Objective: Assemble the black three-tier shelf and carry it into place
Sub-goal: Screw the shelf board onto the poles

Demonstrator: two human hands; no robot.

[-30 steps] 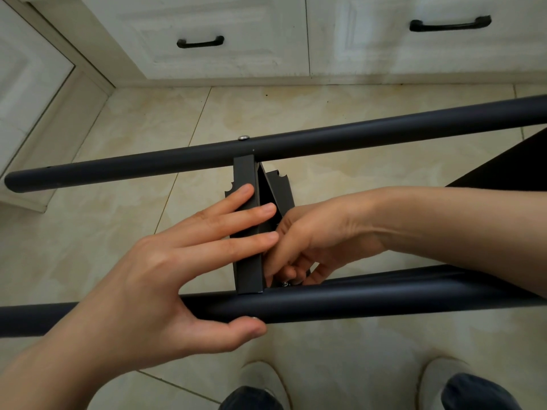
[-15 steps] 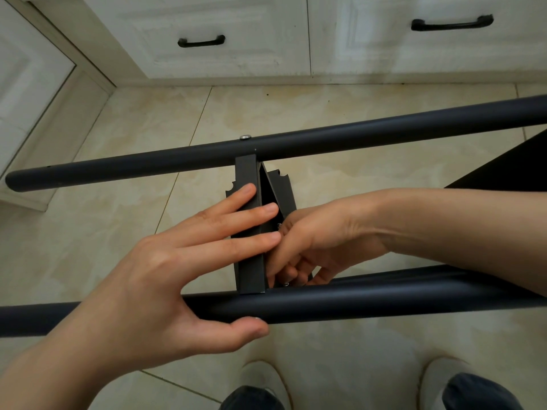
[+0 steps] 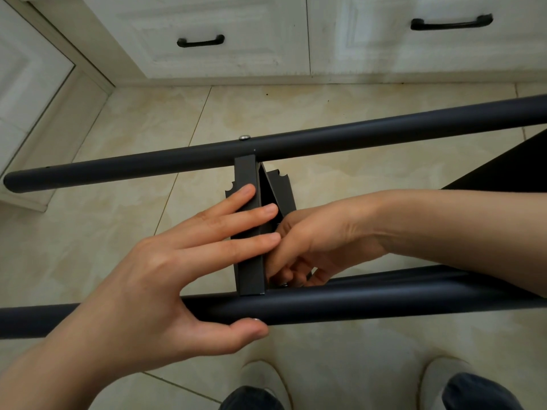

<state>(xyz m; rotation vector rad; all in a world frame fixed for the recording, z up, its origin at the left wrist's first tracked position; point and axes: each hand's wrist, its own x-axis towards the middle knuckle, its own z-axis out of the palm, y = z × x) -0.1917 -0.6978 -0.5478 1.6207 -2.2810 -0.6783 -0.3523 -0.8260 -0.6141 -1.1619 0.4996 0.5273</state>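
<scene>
**Shelf frame over the tiles, its joint hidden**

The black bracket (image 3: 250, 261) spans the near tube (image 3: 384, 300) and the far tube (image 3: 355, 134), both cut off at the right. The left hand (image 3: 165, 276) lies flat on the bracket, thumb under the near tube. The right hand (image 3: 319, 241) curls its fingers at the bracket's lower joint; whether they pinch anything cannot be told. Beyond are beige floor tiles (image 3: 370, 108) and white drawers (image 3: 236, 25).

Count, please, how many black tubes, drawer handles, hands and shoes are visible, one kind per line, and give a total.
Black tubes: 2, far and near
Drawer handles: 2
Hands: 2, left and right
Shoes: 2
Total: 8
</scene>
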